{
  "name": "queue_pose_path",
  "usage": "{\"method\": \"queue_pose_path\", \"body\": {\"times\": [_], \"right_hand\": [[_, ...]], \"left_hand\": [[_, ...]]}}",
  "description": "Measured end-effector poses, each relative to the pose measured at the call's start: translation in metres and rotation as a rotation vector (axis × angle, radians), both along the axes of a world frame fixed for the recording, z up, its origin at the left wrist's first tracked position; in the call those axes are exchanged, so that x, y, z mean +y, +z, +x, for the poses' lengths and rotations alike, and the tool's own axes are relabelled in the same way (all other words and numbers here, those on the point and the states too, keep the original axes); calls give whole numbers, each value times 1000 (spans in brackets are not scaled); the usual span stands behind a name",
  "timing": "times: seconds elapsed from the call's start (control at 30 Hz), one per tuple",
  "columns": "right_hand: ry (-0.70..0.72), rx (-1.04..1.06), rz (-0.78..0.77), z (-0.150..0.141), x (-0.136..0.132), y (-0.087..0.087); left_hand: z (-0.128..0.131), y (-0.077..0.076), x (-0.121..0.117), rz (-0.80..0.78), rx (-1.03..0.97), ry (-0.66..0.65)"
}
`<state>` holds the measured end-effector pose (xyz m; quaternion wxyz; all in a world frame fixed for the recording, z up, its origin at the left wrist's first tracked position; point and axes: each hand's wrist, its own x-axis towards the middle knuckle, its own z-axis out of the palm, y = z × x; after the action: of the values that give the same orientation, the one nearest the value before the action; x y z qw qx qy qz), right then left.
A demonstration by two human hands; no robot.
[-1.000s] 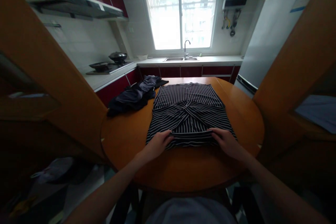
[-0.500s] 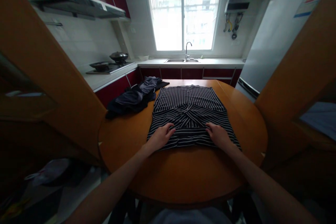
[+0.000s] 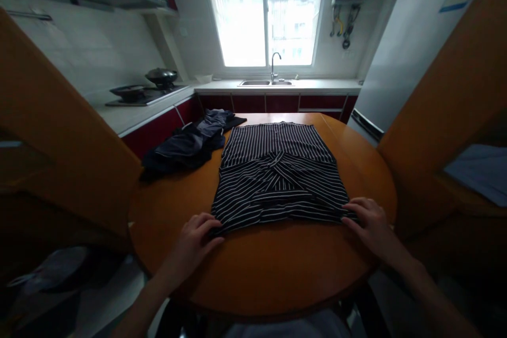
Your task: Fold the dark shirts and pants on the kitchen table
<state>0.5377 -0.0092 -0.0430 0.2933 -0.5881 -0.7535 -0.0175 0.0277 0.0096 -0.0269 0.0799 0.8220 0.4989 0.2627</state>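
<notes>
A black garment with white stripes (image 3: 283, 169) lies spread on the round wooden table (image 3: 269, 274). A crossed, twisted band of fabric runs over its middle, and its near edge faces me. At the near left corner is my left hand (image 3: 194, 237), its fingertips touching the cloth and its thumb apart, over the table. My right hand (image 3: 370, 222) rests on the near right corner. Its fingers lie on the fabric, with the thumb spread away from them at the edge. Both hands look open.
Dark clothes (image 3: 186, 142) lie heaped at the table's far left. Beyond stand a counter with a sink (image 3: 257, 83), a stove with pans (image 3: 160, 76) and a fridge (image 3: 412, 47). Wooden frame posts (image 3: 67, 95) rise on both sides.
My hands have moved apart and nearer to me, from the middle of the striped garment's lower part out to its near corners. The whole view has shifted slightly.
</notes>
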Motion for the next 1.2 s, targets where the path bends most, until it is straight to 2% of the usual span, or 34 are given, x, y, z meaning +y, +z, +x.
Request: {"method": "queue_pose_path", "body": {"times": [0.1,0.17,0.3,0.47,0.57,0.67,0.73,0.8,0.9,0.97,1.03,1.1,1.2], "right_hand": [[19,28,-14,15,-12,-10],[23,51,-15,18,-12,-16],[6,121,-13,22,-2,-23],[-38,154,-87,26,5,-23],[-78,89,-128,27,5,-20],[-136,51,-122,22,6,-10],[-177,53,-45,8,10,4],[-132,54,49,-19,14,18],[141,-17,39,-76,20,32],[288,-123,-26,-112,24,29],[363,-202,-95,-133,28,19],[393,-242,-155,-138,31,6],[411,-265,-193,-124,31,-5]], "left_hand": [[-12,-13,-1,29,-29,-14],[-10,-15,0,34,-52,-14],[-1,-6,2,-1,-93,-12],[2,5,4,-77,-93,49],[-1,6,5,-80,-43,69],[5,13,4,-48,-9,94],[19,22,2,4,-6,90],[44,32,2,48,29,5],[92,38,9,53,177,-246],[118,32,19,41,273,-372],[132,21,30,19,334,-426],[132,9,38,-10,370,-437],[120,-2,39,-37,391,-432]]}}
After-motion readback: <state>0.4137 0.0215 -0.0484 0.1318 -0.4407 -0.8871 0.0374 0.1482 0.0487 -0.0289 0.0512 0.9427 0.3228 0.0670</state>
